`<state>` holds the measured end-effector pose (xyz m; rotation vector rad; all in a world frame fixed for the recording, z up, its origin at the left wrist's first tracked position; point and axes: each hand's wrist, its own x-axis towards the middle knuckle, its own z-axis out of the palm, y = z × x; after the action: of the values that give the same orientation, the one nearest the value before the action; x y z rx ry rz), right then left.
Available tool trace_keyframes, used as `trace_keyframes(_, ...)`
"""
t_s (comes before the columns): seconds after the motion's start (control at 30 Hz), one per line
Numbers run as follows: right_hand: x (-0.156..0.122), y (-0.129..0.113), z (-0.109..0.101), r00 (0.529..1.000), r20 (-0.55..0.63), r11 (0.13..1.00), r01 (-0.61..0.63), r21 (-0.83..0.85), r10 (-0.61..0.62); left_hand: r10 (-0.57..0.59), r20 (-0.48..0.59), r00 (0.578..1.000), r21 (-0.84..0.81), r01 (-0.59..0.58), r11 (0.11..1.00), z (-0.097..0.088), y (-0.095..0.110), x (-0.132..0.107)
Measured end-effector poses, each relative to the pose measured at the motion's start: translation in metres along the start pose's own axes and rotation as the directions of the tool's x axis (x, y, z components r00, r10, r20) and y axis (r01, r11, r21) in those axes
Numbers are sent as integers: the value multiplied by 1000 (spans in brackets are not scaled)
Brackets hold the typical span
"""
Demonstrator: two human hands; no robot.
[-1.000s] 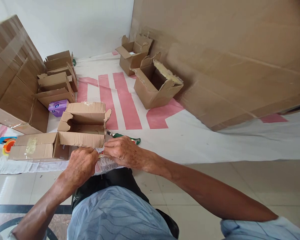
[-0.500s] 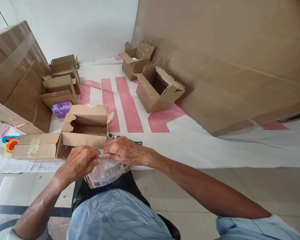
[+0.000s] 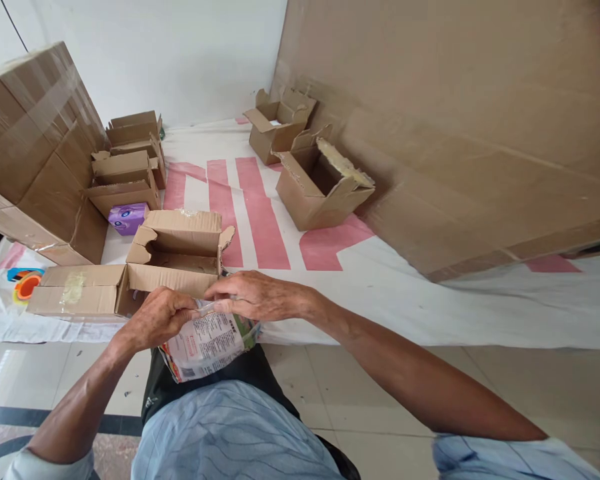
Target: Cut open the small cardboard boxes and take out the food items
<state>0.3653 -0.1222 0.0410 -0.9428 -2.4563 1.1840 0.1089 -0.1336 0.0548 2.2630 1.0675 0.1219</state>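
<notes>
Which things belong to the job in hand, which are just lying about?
Seemingly in use: packet, pinched by left hand and right hand; nearest open box, perhaps.
Seemingly lying about: purple pack, orange ring, left carton.

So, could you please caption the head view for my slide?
Left-hand grip and right-hand grip holding a printed packet by one edge near an open cardboard box.

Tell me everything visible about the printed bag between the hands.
The bag looks like creased plastic, whitish with dark print, a barcode-like patch low down, red-orange at the left edge, green at the right. The left grip and right grip pinch its top edge; it hangs before dark trousers. Whether it is sealed isn't clear.
</notes>
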Motion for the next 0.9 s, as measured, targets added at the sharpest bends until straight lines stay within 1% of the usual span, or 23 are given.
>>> trace_keyframes(0.07, -4, 4, -4, 1000, 16, 995, -27, 95, 26, -16, 48, 999, -130, 22, 991, -4, -5, -3)
trace_keyframes(0.1, -5, 7, -5, 999, 20, 989, -41, 142, 39, -26, 58, 998, -155, 35, 987, -6, -6, -4)
trace_keyframes(0.13, -5, 9, -4, 999, 15, 982, -51, 183, 49, -39, 45, 998, -142, 45, 989, -7, -6, -6)
trace_keyframes(0.2, -3, 11, -1, 999, -14, 973, -47, 224, 52, -48, -23, 999, -36, 47, 998, -5, -4, -7)
trace_keyframes(0.3, -1, 8, 4, 997, -53, 976, -48, 213, 60, 1, -99, 995, 123, 11, 992, 6, 1, -2)
trace_keyframes(0.4, -2, 3, 5, 992, -48, 974, -104, 201, 116, 82, -161, 984, 164, -56, 985, 17, 2, 5)
trace_keyframes(0.47, -4, 2, 7, 991, -49, 975, -112, 190, 124, 113, -195, 974, 159, -83, 984, 20, 0, 7)
trace_keyframes(0.57, -7, 6, 11, 994, -67, 981, -73, 179, 86, 75, -144, 987, 98, -61, 993, 16, -5, 3)
trace_keyframes(0.67, -9, 6, 10, 991, -63, 976, -107, 188, 120, 42, -105, 994, 92, -32, 995, 11, -8, -2)
trace_keyframes(0.73, -8, 1, 8, 987, -22, 977, -151, 153, 156, 72, -93, 993, 125, -60, 990, 12, -9, -4)
trace_keyframes(0.77, -7, -4, 7, 987, -6, 981, -162, 109, 163, 96, -86, 992, 136, -84, 987, 14, -9, -3)
trace_keyframes(0.83, -3, -14, 8, 989, -4, 989, -145, -23, 145, 141, -95, 985, 143, -126, 982, 18, -8, -2)
trace_keyframes(0.9, 2, -22, 13, 995, -32, 980, -97, -173, 92, 171, -109, 979, 144, -155, 977, 20, -6, -1)
